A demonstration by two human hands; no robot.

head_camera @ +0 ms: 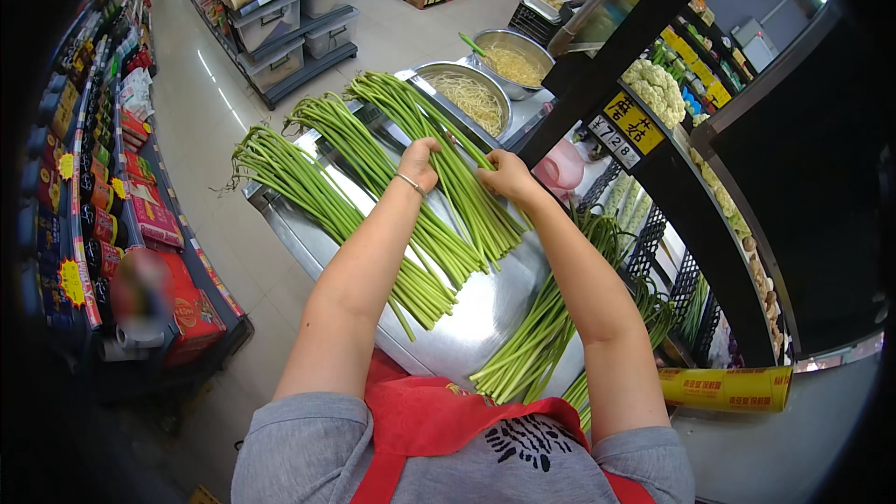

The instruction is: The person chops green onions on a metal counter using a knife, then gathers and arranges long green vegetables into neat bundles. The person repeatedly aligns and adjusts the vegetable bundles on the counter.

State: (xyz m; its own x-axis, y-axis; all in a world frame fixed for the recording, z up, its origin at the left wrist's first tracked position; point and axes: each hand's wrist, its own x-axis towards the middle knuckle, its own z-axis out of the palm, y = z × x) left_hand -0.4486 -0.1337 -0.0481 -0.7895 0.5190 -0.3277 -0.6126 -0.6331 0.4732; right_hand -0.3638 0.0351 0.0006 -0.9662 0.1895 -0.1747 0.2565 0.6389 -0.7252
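Three bunches of long green stalks, apparently garlic scapes, lie side by side on a stainless steel counter (490, 308). My left hand (419, 166) is closed around part of the right-hand bunch (465, 189), its fingers partly hidden by the stalks. A few stalks at that bunch's right edge are pinched in my right hand (508, 176). Left of my hands are the middle bunch (378, 168) and the leftmost bunch (315, 196), their thin tips pointing away from me. Looser scapes (532, 336) lie nearer me, partly under my right forearm.
Two metal bowls of sprouts, the nearer bowl (465, 94) and farther bowl (516, 59), stand beyond the counter. A black post with a yellow price sign (633, 120) rises at right, beside vegetable racks. A yellow roll (728, 389) lies low right. Stocked shelves (150, 203) line the left.
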